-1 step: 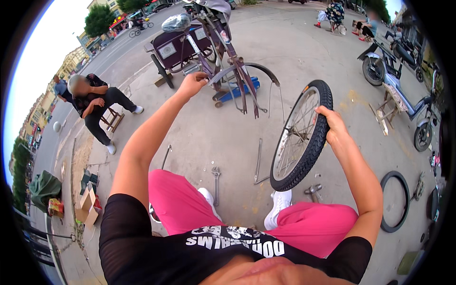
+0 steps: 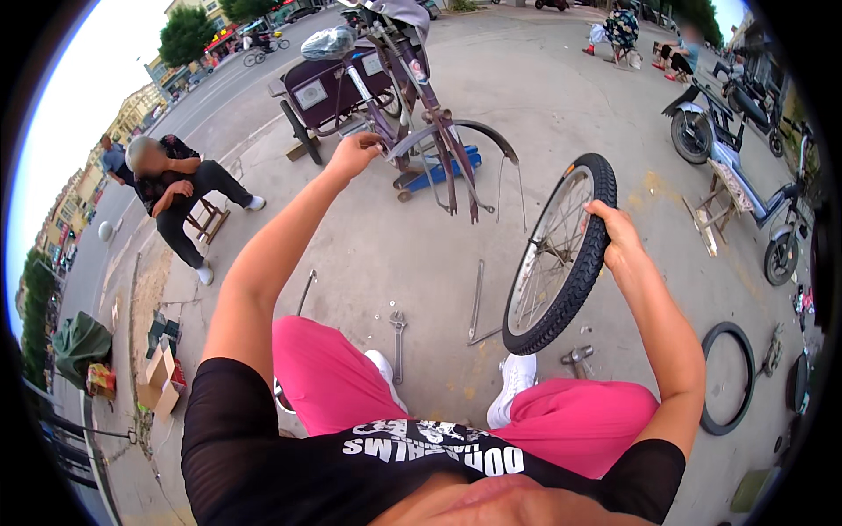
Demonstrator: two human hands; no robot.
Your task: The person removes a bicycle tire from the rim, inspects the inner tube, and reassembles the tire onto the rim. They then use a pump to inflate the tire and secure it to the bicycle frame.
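Note:
My right hand [image 2: 621, 235] grips a bicycle wheel [image 2: 566, 254] with a knobby black tyre. The thumb lies over the rim and the fingers are behind the tyre. The wheel stands tilted, its low edge near my right shoe. Ahead of me is a purple cargo tricycle [image 2: 320, 92], its front fork [image 2: 456, 167] without a wheel. My left hand [image 2: 355, 154] is closed at the left end of the tricycle's mudguard [image 2: 421, 136], its fingertips pinched there. A blue jack [image 2: 438, 171] sits beneath the tricycle's frame.
On the ground lie an adjustable wrench [image 2: 399, 342], a hammer [image 2: 577, 358], thin metal stays [image 2: 478, 298] and a loose tyre [image 2: 728, 379]. A person [image 2: 180, 188] sits on a stool at left. Electric scooters [image 2: 728, 149] stand at right; an opened carton [image 2: 160, 386] lies at lower left.
The wheel in my right hand has shifted very slightly to the right and down. My left hand stays at the mudguard.

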